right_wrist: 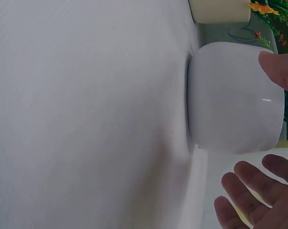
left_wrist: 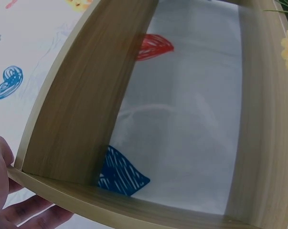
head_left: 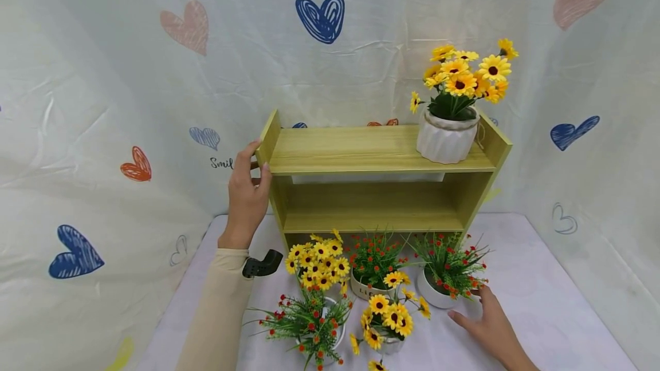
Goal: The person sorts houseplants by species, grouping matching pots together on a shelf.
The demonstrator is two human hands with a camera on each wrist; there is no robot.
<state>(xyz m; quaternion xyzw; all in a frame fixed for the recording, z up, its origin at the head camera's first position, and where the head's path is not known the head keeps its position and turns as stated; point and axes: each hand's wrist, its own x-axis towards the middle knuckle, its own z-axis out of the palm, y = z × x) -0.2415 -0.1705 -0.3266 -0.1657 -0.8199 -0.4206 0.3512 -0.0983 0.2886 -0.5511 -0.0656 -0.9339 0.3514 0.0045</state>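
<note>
My left hand [head_left: 250, 193] grips the left side panel of a two-tier wooden shelf [head_left: 345, 150]. In the left wrist view its thumb lies on one side of the panel [left_wrist: 110, 205] and the fingers on the other. At the front right, my right hand [head_left: 492, 325] is spread beside a round white flowerpot [head_left: 435, 296] with grass and small red flowers. Seen from the right wrist, the thumb overlaps the upper edge of that flowerpot [right_wrist: 234, 100], while the other fingers [right_wrist: 249, 191] stand apart from it.
A ribbed white pot [head_left: 447, 139] of yellow flowers stands on the shelf's top right. Before the shelf are a cream lettered pot [head_left: 368, 291], yellow flowers [head_left: 319, 262], another red-flowered plant [head_left: 309, 325] and a small yellow-flowered plant [head_left: 392, 316]. A heart-printed curtain [head_left: 361, 73] hangs behind.
</note>
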